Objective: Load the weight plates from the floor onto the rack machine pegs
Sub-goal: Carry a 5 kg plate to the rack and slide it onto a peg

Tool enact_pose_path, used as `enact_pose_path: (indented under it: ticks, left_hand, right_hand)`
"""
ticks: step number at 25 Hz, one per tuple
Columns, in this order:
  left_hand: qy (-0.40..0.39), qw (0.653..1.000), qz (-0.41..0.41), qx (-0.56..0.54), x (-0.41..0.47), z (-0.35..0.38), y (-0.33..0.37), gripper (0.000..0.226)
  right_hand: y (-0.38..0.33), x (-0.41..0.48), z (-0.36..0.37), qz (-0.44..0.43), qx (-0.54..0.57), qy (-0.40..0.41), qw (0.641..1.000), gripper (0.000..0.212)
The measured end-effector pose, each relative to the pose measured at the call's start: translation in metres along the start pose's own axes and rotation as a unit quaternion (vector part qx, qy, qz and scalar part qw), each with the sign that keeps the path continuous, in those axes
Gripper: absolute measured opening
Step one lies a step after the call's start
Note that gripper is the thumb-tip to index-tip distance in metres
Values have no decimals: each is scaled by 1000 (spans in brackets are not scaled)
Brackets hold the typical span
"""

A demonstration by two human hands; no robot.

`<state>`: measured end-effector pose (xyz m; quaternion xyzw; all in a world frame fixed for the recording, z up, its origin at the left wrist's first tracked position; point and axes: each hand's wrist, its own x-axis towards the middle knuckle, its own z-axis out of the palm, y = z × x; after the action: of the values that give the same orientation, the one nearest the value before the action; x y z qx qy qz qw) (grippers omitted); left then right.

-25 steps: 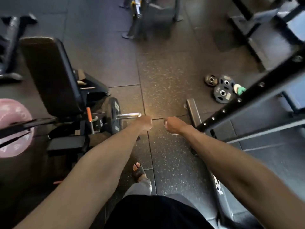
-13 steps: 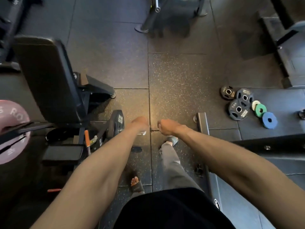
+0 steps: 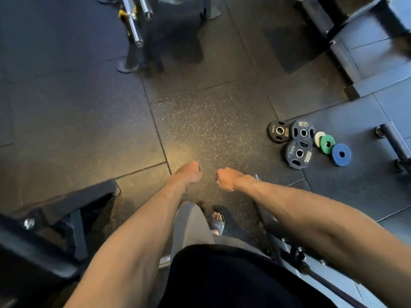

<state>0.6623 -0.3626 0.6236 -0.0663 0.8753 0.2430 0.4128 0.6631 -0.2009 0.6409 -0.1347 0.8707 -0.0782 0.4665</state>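
Note:
Several weight plates lie on the rubber floor to the right: three black ones [image 3: 299, 154], [image 3: 303, 129], [image 3: 279, 131], then a small white one [image 3: 318, 137], a green one [image 3: 327, 144] and a blue one [image 3: 341, 154]. My left hand [image 3: 189, 173] and my right hand [image 3: 226, 178] hang out in front of me over the bare floor, fingers loosely curled, holding nothing. Both are well short and left of the plates. No rack peg shows in this view.
A black machine base [image 3: 66, 207] fills the lower left. A rack frame foot [image 3: 289, 247] lies under my right forearm. Chrome barbell ends [image 3: 133, 23] stand in a holder at the top. A black bar [image 3: 393, 143] lies at the right edge, benches [image 3: 355, 41] behind.
I have stepped forward and turned right. The bench, the pink plate and the loaded peg have slid out of view on the left. The floor plates are nearer. Both hands stay empty.

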Motion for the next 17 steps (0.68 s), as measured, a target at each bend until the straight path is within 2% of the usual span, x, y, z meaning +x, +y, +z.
enact_pose_path:
  ticks: [3, 6, 10, 12, 17]
  left_hand:
    - [-14, 997, 25, 65, 73, -74, 29, 19]
    - [-19, 987, 86, 137, 146, -164, 74, 23]
    - [-39, 957, 167, 235, 216, -261, 148, 26]
    - [-52, 942, 185, 274, 251, -291, 183, 24]
    - [-83, 888, 246, 380, 362, -321, 328, 20]
  right_hand:
    - [15, 50, -69, 35, 46, 13, 998, 28]
    - [34, 97, -150, 88, 124, 71, 986, 24]
    - [54, 128, -253, 140, 219, 118, 958, 28]
    - [71, 142, -291, 155, 253, 143, 944, 28]
    - [162, 181, -370, 207, 370, 214, 880, 29]
